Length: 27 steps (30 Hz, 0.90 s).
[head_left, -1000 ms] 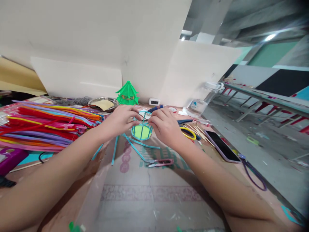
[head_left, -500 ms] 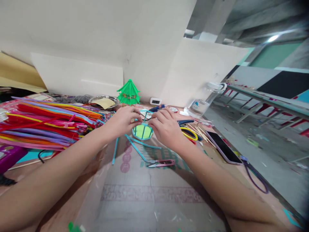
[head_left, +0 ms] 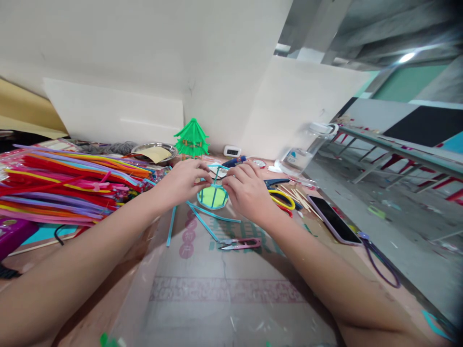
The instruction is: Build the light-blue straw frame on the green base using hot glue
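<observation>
Between my hands stands a small blue pipe-cleaner frame (head_left: 214, 205) with a yellow-green round base and thin uprights. My left hand (head_left: 190, 179) has its fingers curled closed at the frame's left upper side. From the right, my right hand (head_left: 246, 189) pinches at the frame's other upper side; its fingertips partly hide the top rim. Just in front lie loose blue pipe cleaners (head_left: 204, 222) and a pair of pink thread snips (head_left: 241, 244). Behind my left hand is a green tiered pipe-cleaner roof (head_left: 193, 140).
Bundles of coloured pipe cleaners (head_left: 72, 180) fill the left side. Yellow-handled scissors (head_left: 284, 199), wooden sticks (head_left: 301, 198) and a phone (head_left: 334, 219) lie at right. At the back are a metal dish (head_left: 170, 156), a small digital timer (head_left: 232, 151) and a clear water bottle (head_left: 298, 156).
The view has shifted very slightly. Both hands keep the same hold at the blue frame, and nothing else has visibly moved.
</observation>
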Each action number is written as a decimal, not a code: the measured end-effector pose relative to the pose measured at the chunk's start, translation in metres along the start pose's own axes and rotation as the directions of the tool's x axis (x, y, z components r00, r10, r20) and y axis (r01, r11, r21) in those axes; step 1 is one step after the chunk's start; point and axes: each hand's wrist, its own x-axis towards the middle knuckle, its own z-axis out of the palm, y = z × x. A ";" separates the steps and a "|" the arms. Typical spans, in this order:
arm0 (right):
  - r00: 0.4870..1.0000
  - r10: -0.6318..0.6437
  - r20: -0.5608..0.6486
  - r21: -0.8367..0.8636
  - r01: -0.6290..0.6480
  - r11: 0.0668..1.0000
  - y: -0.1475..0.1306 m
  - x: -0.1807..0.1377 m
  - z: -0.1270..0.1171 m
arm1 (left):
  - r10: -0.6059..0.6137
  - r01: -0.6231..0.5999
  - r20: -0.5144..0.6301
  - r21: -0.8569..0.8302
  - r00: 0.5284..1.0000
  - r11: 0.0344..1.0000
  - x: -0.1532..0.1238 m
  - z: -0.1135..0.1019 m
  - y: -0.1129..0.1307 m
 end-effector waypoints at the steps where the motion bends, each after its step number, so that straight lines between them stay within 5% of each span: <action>1: 1.000 0.001 0.002 -0.001 -0.001 1.000 0.000 0.000 0.000 | 0.002 -0.002 0.001 0.001 1.000 1.000 0.000 0.000 0.000; 27: 0.999 0.024 -0.026 0.070 -0.022 0.997 0.005 0.001 -0.007 | 0.017 -0.017 0.008 0.052 1.000 0.998 -0.001 -0.001 0.001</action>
